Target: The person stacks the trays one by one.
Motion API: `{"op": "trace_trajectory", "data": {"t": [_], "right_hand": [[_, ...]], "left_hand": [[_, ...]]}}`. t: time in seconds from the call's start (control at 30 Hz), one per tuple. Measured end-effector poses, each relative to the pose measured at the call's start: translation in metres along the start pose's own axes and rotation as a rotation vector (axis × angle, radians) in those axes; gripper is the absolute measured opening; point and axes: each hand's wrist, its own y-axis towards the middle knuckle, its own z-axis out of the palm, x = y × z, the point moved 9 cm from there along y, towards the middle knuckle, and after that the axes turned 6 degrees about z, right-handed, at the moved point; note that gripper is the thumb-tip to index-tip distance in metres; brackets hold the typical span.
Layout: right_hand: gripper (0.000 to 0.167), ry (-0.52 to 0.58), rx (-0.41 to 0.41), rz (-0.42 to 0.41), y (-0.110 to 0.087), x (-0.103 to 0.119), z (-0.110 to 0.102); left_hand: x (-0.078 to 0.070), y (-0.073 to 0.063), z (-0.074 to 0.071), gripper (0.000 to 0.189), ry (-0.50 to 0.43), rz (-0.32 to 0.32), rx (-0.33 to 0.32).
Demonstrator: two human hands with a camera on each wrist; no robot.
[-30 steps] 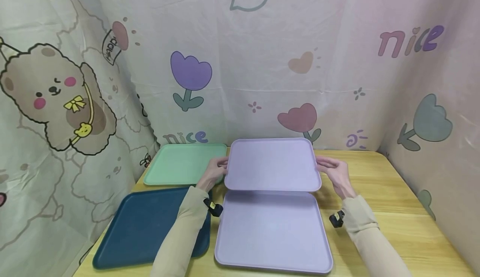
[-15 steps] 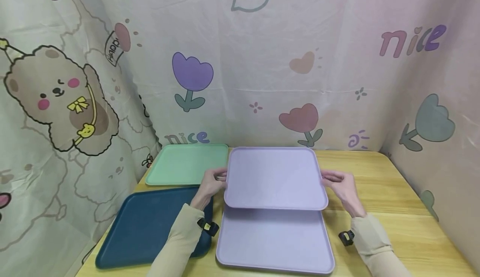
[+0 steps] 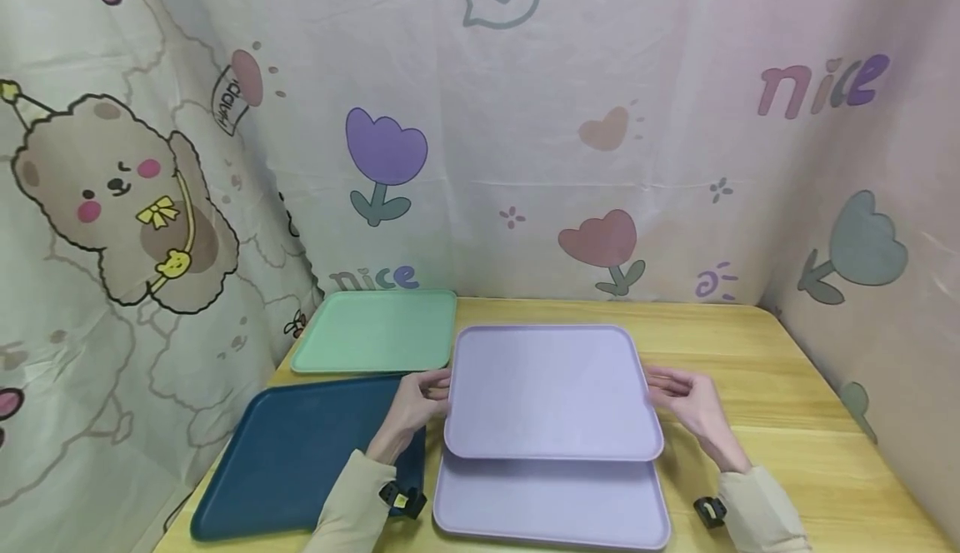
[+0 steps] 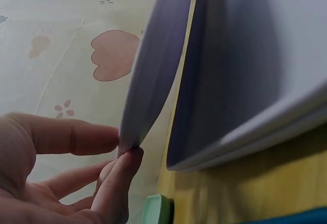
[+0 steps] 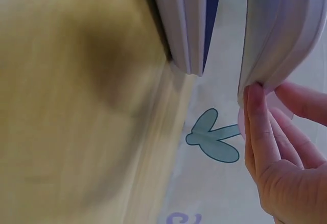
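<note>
A light purple tray (image 3: 555,391) hangs level over the table between my hands. My left hand (image 3: 414,406) pinches its left rim between thumb and fingers; my right hand (image 3: 692,403) pinches the right rim the same way. Directly underneath lies another light purple tray (image 3: 551,505), its back part covered by the held one. Both wrist views show a gap between the held tray and the purple trays below. In the right wrist view, the lower purple trays (image 5: 186,30) show two rims, one on the other.
Left of the purple trays lies a dark blue tray (image 3: 300,453), partly behind my left forearm. A mint green tray (image 3: 378,332) sits behind it at the back left. The wooden table (image 3: 795,436) extends to the right, and a printed curtain (image 3: 495,120) hangs behind and at the sides.
Both hands have brought the held purple tray toward me and down. It now covers more of the lower purple tray. The blue and green trays have stayed put.
</note>
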Motion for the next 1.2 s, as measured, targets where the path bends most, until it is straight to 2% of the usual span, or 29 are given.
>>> {"op": "trace_trajectory", "data": {"t": [0.23, 0.43, 0.5, 0.67, 0.87, 1.0, 1.1, 1.2], "right_hand": [[0.055, 0.011, 0.074, 0.060, -0.008, -0.012, 0.006], [0.059, -0.019, 0.116, 0.126, -0.012, -0.023, 0.008], [0.060, 0.003, 0.144, 0.141, -0.014, -0.026, 0.010], [0.066, 0.055, 0.260, 0.139, -0.018, -0.030, 0.018], [0.066, 0.029, 0.349, 0.125, -0.021, -0.033, 0.025], [0.063, -0.025, 0.348, 0.130, -0.019, -0.031, 0.026], [0.060, -0.110, 0.296, 0.097, -0.012, -0.027, 0.024], [0.058, -0.189, 0.245, 0.054, -0.002, -0.024, 0.022]], "left_hand": [[0.008, -0.014, 0.001, 0.061, -0.007, -0.014, 0.075], [0.014, -0.022, 0.003, 0.067, 0.062, -0.021, 0.119], [0.016, -0.025, 0.004, 0.067, 0.080, -0.022, 0.128], [0.015, -0.029, 0.005, 0.059, 0.124, -0.010, 0.152], [0.013, -0.030, 0.006, 0.051, 0.155, -0.003, 0.197], [0.014, -0.026, 0.004, 0.052, 0.213, -0.015, 0.212], [0.012, -0.016, 0.003, 0.053, 0.320, 0.008, 0.192], [0.011, -0.004, 0.007, 0.054, 0.349, 0.041, 0.198]]}}
